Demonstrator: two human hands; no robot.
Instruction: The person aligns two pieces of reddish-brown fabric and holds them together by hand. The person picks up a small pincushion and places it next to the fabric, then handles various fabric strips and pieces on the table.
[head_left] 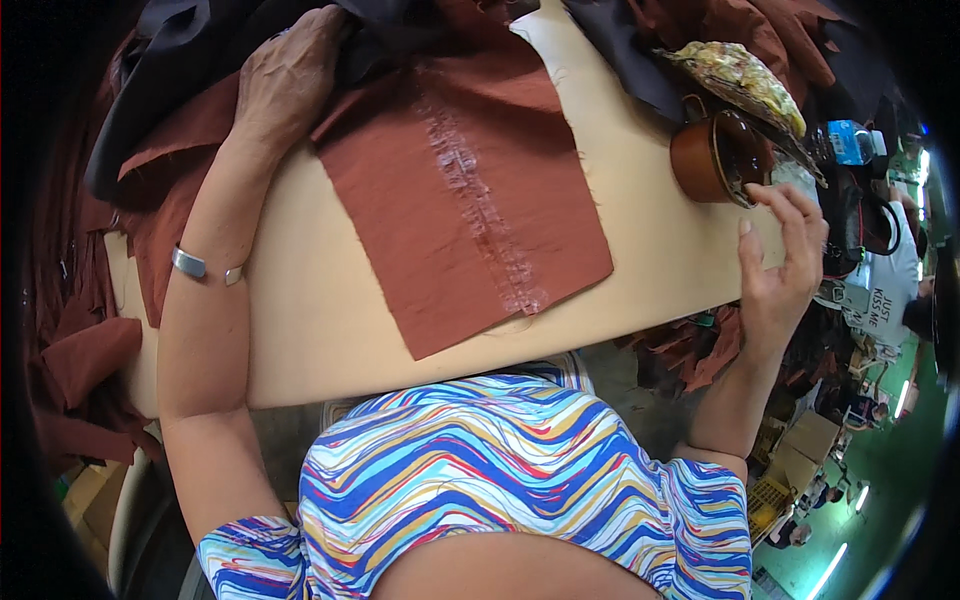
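Note:
A rust-brown cloth piece (380, 240) with frayed edges lies spread on the pale tabletop (650, 260). Down its middle runs a whitish, shiny, wet-looking streak (470, 195). My left hand (290, 80) rests at the far left on dark cloth (385, 45) beside this piece, its fingertips hidden. On the right stands a brown glazed mug (695, 160) with dark insides. My right hand (785, 250) is at the mug's near rim, thumb and fingers apart; the index fingertip meets or nearly meets the rim. I see nothing held in it.
A crumpled yellowish, crusted bundle (740, 80) sits just beyond the mug. To its right is a plastic bottle with a blue label (850, 143). Rust and dark cloth heaps (90, 370) hang at the left; more cloth lies far right. People work in the background.

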